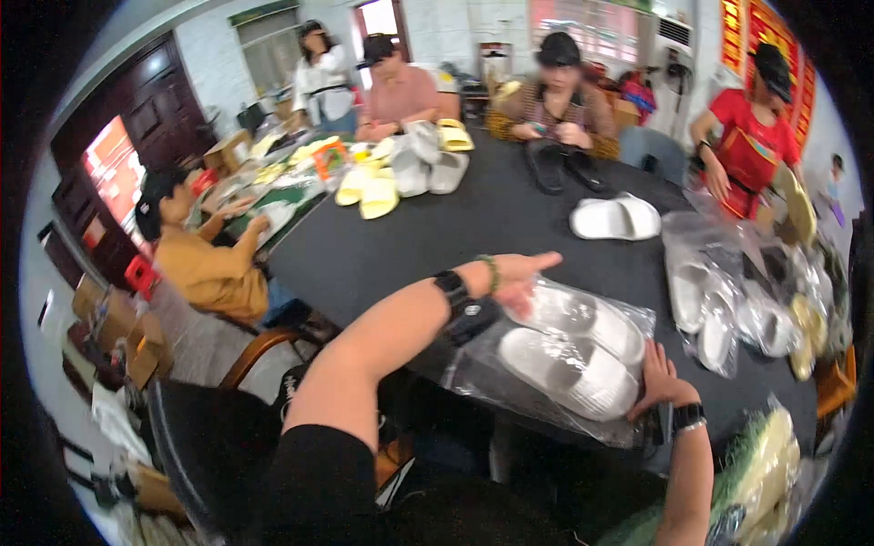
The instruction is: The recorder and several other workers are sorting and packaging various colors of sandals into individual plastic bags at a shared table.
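Observation:
A pair of white slide sandals (pixel 574 355) lies side by side in a clear plastic bag (pixel 482 369) at the near edge of the dark table. My left hand (pixel 519 278) is over the bag's far left corner, beside one sandal's end, with a finger stretched out to the right; its lower fingers are slightly blurred. At the bag's right edge, my right hand (pixel 663 384) rests with fingers spread, touching the plastic close to the sandals. Each wrist wears a dark band.
A loose white sandal pair (pixel 615 217) sits farther back on the table (pixel 437 246). Bagged sandals (pixel 701 300) crowd the right side. Yellow sandals (pixel 369 187) and grey sandals (pixel 428 164) stand at the far left. Several people sit or stand around; one has black sandals (pixel 560 168) in front.

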Demonstrator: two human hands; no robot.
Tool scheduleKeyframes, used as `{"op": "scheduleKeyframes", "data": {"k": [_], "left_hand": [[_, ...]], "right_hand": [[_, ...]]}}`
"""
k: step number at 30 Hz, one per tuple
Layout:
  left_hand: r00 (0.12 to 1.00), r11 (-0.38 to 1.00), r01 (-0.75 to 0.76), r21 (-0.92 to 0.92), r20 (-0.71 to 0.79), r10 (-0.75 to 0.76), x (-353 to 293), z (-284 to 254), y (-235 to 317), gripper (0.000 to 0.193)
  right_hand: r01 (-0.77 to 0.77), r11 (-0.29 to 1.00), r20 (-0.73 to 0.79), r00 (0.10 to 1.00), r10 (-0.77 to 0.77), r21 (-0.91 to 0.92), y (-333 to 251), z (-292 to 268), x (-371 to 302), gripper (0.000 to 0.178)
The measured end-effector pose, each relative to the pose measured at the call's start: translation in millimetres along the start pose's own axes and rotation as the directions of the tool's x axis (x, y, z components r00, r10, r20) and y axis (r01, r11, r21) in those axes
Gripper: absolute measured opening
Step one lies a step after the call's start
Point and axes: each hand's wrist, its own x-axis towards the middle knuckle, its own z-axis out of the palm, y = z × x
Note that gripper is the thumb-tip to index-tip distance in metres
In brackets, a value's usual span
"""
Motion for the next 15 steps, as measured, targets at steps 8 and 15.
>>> {"op": "scheduleKeyframes", "data": {"k": [8,15], "left_hand": [[1.000,0.989,0.025,0.146,0.006,-0.026,30.5,-51.5,-12.0,0.032],[0.996,0.973,-0.032,0.230,-0.073,0.050,39.1,-54.8,-26.1,0.036]], "right_hand": [[0.013,1.000,0.036,0.999,-0.014,0.012,-7.2,0.1,15.1,0.178],[0.018,1.000,0.034,0.999,-0.017,-0.021,-9.2,-0.7,11.6,0.176]]}}
